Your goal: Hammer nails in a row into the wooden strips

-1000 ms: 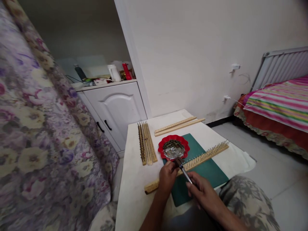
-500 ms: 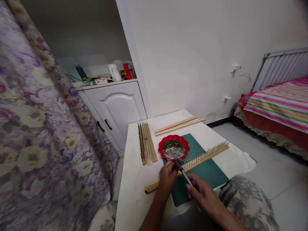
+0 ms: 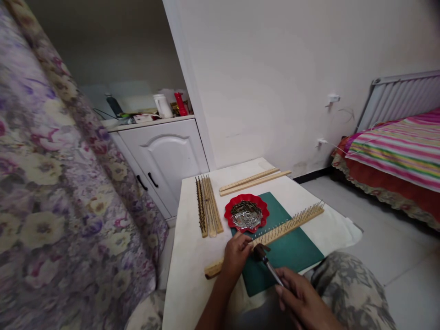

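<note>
My right hand [image 3: 297,293] is closed around the handle of a hammer [image 3: 270,266], whose dark head is close to the tips of my left fingers. My left hand [image 3: 236,252] rests over a wooden strip [image 3: 285,230], thumb and fingers pinched at the end of its rows of nails; a nail there is mostly hidden by the fingers. Upright nails crowd the strip's right part, while its left end passes under my left hand. Beneath the strip lies a green mat [image 3: 275,266]. Just beyond the hands stands a red scalloped bowl [image 3: 228,220] with many loose nails [image 3: 247,215].
Several nail-studded strips [image 3: 209,206] lie together at the table's left. Two wooden strips [image 3: 254,181] lie at the back of the white-covered table [image 3: 189,279]. A floral curtain [image 3: 68,192] hangs at left, beside a white cabinet [image 3: 168,160]. To the right is a bed [image 3: 395,146].
The hammer has come back toward me and to the right, its head now lower and away from the bowl. My left hand stays at nearly the same place on the strip.
</note>
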Available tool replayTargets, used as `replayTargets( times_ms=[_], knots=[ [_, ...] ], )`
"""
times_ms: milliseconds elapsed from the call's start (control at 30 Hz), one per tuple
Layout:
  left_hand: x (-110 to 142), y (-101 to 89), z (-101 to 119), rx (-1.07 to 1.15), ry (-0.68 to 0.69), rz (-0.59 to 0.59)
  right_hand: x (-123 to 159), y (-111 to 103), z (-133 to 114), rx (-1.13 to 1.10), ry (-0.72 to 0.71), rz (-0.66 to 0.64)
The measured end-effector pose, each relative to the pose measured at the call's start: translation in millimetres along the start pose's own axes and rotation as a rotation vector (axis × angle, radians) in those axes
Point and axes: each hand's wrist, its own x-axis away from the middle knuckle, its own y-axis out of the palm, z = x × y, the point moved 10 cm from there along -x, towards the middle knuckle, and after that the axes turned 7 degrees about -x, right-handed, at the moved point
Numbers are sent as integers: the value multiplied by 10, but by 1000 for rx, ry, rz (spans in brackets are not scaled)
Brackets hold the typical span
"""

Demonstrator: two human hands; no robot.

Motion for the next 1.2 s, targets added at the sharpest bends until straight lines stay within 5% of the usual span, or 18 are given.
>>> replayTargets(
  times_ms=[267, 467, 667, 967, 1200],
  knots=[
    [29, -258, 128, -48, 21, -1, -12, -21, 288, -4, -11, -37],
    [-266, -499, 244, -307, 92, 38, -34, -60, 395, -27, 0, -17],
    [-674, -321, 144, -540, 41, -162, -54, -48, 387, -83, -3, -23],
    [-915, -105, -58, -539, -39, -169, -82, -32, 277, -112, -42, -35],
    [-991, -86, -13, -449, 39, -216, -74, -111, 240, -15, -93, -6]
  ],
)
